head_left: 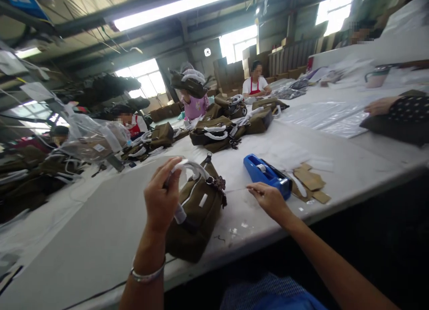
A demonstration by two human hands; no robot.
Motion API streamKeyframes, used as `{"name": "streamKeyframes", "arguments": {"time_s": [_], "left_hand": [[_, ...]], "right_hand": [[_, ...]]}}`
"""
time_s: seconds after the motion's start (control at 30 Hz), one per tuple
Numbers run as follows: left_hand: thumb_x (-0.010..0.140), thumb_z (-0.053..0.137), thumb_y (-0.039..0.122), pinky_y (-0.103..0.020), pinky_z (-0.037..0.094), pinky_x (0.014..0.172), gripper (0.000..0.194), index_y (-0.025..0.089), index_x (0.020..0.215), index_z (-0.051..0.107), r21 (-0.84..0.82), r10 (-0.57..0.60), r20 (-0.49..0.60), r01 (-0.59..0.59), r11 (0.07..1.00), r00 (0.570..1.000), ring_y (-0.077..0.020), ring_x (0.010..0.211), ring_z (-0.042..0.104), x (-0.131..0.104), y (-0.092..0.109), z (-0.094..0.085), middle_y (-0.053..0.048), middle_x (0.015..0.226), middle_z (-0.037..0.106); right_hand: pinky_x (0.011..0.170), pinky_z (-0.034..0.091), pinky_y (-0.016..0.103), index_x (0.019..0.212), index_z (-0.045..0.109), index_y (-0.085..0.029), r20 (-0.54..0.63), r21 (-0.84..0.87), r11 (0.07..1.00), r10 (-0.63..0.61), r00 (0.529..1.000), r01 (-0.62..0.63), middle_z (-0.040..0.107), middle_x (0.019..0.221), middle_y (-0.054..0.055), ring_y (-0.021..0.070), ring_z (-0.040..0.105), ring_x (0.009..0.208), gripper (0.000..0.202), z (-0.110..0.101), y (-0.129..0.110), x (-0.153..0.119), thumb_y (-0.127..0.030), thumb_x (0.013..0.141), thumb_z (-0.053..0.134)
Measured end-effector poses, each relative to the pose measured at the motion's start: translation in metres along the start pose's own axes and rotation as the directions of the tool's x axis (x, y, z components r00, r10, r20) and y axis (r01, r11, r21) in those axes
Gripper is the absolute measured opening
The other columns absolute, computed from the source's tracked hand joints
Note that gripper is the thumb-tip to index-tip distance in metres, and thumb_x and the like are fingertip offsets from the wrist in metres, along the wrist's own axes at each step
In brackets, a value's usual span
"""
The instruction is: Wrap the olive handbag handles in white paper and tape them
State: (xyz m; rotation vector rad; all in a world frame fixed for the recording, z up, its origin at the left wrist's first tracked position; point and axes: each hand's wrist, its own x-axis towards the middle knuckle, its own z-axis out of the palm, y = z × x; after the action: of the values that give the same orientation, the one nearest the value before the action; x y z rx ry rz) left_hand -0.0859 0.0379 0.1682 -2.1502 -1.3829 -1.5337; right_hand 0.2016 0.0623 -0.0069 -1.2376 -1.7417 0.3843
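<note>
Head view: an olive-brown bag (201, 225) sits on the white table (110, 211), close to the near edge and directly ahead of us. Our left hand (163, 191) is curled around its handle (198, 168), which is sleeved in white wrapping. Our right hand (270, 202) is narrow, thumb and fingertips drawn together just in front of a blue tape dispenser (263, 173) — we cannot tell if anything is pinched there.

Handling notes: we judge the bag light to moderate, since one hand seems enough to steady it. The body looks like soft cloth, filled enough to hold its shape; we would expect it to dent under a squeeze, not break. The wrapped handle arches up on its own, so probably the stiffest part, though the smooth sleeve may slip or twist under loose fingers.

Best hold, in our view: the top of the handle's arch, gripped firmly. A second palm flat against the side would stop any swing. We would avoid pulling by the dark charm (220, 183) — it dangles beside the handle and looks easily snagged. The dispenser appears heavier and rigid, better lifted by its body.
</note>
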Motion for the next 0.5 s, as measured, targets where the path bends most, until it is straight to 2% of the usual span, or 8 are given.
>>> {"name": "streamKeyframes", "arguments": {"time_s": [0.07,0.13,0.2,0.27,0.37,0.43,0.5], "left_hand": [[0.098,0.055,0.018,-0.031,0.052,0.103,0.027,0.021,0.118,0.073,-0.105,0.082,0.160,-0.066,0.992,0.984,-0.0199,0.120,0.066,0.008,-0.011,-0.002,-0.007,0.128,0.071],[0.099,0.048,0.014,-0.032,0.052,0.104,0.031,0.022,0.115,0.074,-0.161,0.148,0.307,-0.102,0.982,0.940,-0.0194,0.122,0.065,0.011,-0.025,-0.002,-0.006,0.131,0.070],[0.096,0.044,0.009,-0.036,0.049,0.110,0.037,0.022,0.114,0.075,-0.099,0.143,0.337,-0.116,0.988,0.931,-0.0204,0.124,0.064,0.009,-0.037,0.000,-0.006,0.133,0.069],[0.093,0.044,0.005,-0.043,0.043,0.116,0.042,0.021,0.117,0.075,0.056,0.103,0.270,-0.122,0.991,0.957,-0.0237,0.131,0.058,0.002,-0.039,0.003,-0.008,0.137,0.067],[0.087,0.046,0.000,-0.049,0.035,0.121,0.049,0.018,0.124,0.072,0.275,0.074,0.113,-0.102,0.956,0.991,-0.0290,0.143,0.046,-0.017,-0.026,0.008,-0.011,0.146,0.059],[0.083,0.049,-0.003,-0.050,0.034,0.122,0.055,0.017,0.131,0.068,0.314,0.077,0.027,-0.082,0.946,0.997,-0.0301,0.146,0.041,-0.030,-0.013,0.013,-0.013,0.150,0.055],[0.082,0.054,-0.002,-0.051,0.035,0.121,0.059,0.018,0.136,0.063,0.282,0.096,-0.030,-0.084,0.956,0.995,-0.0306,0.147,0.041,-0.042,-0.004,0.017,-0.014,0.151,0.053]], "right_hand": [[0.090,0.059,0.037,0.105,0.078,-0.020,0.057,-0.056,0.998,0.003,0.998,0.001,0.078,0.105,0.008,0.0254,0.074,0.098,0.019,0.000,0.009,-0.011,-0.020,0.093,0.063],[0.092,0.059,0.039,0.111,0.077,-0.020,0.105,-0.112,0.994,0.008,0.994,0.004,0.076,0.111,0.009,0.0273,0.073,0.103,0.024,0.004,0.015,-0.019,-0.017,0.089,0.066],[0.092,0.059,0.041,0.118,0.075,-0.020,0.144,-0.165,0.986,0.019,0.989,0.005,0.074,0.118,0.011,0.0300,0.072,0.106,0.034,0.010,0.021,-0.025,-0.013,0.084,0.071],[0.088,0.060,0.040,0.120,0.075,-0.020,0.173,-0.209,0.978,0.029,0.985,0.008,0.073,0.120,0.011,0.0318,0.071,0.107,0.042,0.017,0.025,-0.029,-0.010,0.079,0.074],[0.080,0.061,0.037,0.113,0.077,-0.022,0.176,-0.257,0.966,0.045,0.983,0.001,0.074,0.115,0.009,0.0299,0.073,0.101,0.034,0.024,0.031,-0.032,-0.010,0.082,0.071],[0.076,0.061,0.036,0.104,0.079,-0.023,0.158,-0.275,0.961,0.050,0.986,-0.005,0.074,0.112,0.008,0.0278,0.073,0.096,0.022,0.026,0.034,-0.032,-0.015,0.088,0.067],[0.076,0.060,0.036,0.097,0.080,-0.023,0.136,-0.278,0.961,0.044,0.990,-0.004,0.075,0.112,0.007,0.0273,0.073,0.096,0.017,0.027,0.035,-0.032,-0.018,0.091,0.065]]}}
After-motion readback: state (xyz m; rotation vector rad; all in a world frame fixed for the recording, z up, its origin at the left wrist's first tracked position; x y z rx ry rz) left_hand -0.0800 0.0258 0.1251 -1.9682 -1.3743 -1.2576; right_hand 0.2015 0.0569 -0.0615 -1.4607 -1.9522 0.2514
